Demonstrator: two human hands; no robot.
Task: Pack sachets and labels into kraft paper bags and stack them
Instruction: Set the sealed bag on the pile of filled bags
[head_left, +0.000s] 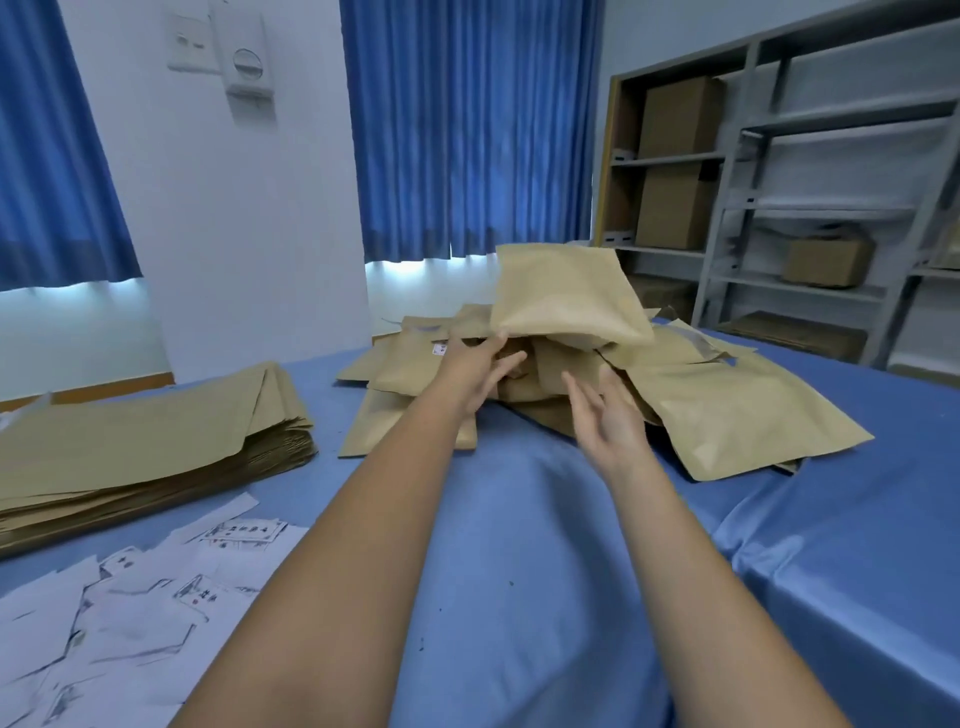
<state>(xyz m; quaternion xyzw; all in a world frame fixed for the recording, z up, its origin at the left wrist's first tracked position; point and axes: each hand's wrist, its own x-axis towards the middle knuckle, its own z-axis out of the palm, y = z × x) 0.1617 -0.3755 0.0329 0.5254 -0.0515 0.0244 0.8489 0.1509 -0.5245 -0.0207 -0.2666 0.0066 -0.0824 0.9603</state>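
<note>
Presently my left hand (475, 366) meets the lower corner of the top kraft bag (563, 296), fingers extended; whether it pinches, I cannot tell. My right hand (608, 415) is spread, holding nothing, just before the heap (727, 415). Risk: the tilted bag could slide off that loose, uneven heap. Left of the heap lie stacked empty bags (156, 431) and scattered labels (130, 597), neither obstructing.

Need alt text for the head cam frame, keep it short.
Two bare hands reach toward a loose pile of kraft bags on a blue-covered table: the left hand touches the lower corner of a raised top bag, the right hand is open beside the pile. A flat stack of bags and scattered white labels lie at left.
</note>
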